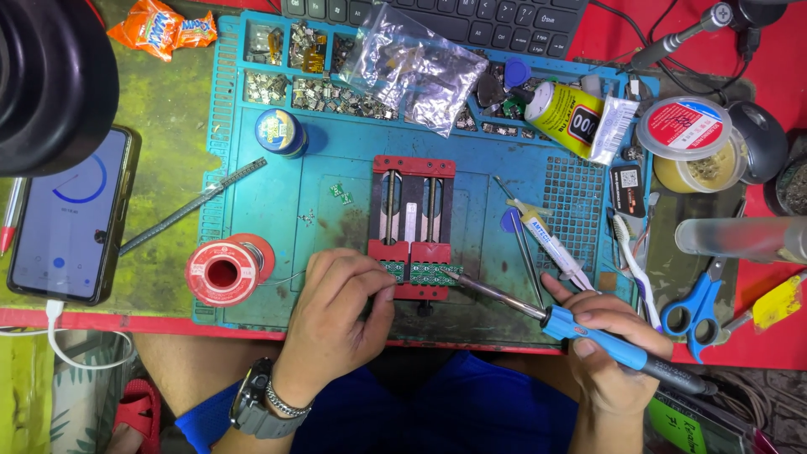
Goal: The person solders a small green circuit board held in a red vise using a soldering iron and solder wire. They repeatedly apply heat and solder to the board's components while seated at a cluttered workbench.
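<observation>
Cluttered teal silicone work mat (336, 181) fills the head view; left hand (336, 315) pinches thin solder wire at the small green circuit board (424, 272) clamped in a red vise (412, 227) just beyond its fingertips, right hand (609, 349) grips a blue-handled soldering iron (588, 334), tip touching the board

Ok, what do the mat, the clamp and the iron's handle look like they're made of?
Mat: likely silicone, matte teal, with moulded compartments.
Clamp: probably painted metal, red ends on shiny silvery rails.
Iron's handle, in the right hand: seemingly plastic, smooth blue, then a black grip.
</observation>
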